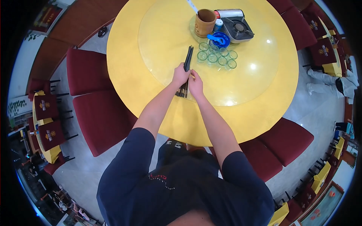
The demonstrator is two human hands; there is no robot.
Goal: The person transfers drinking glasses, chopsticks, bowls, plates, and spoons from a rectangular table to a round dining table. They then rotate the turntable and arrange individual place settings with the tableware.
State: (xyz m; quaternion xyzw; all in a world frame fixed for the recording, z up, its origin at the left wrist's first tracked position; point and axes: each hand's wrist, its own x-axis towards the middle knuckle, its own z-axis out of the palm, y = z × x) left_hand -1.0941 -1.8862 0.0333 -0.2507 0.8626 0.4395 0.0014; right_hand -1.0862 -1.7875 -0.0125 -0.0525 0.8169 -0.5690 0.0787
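Observation:
My left hand (181,74) is wrapped around a bundle of dark chopsticks (188,60) above the near part of the round table. The bundle slants slightly, and its lower ends with gold-coloured bands show below my hands. My right hand (195,84) grips the same bundle from the right, its fingertips curled close to my left hand. Part of the chopsticks is hidden behind both hands. Just beyond to the right, several clear glasses (212,58) stand grouped on the glass turntable (167,53).
Behind the glasses are a blue bowl (226,37) with a blue spoon (217,39), a brown pot-like container (204,27), a small blue can (217,26) and a portable gas stove (239,31). Dark red chairs (99,121) ring the yellow-covered table (124,59). A person (338,84) is at far right.

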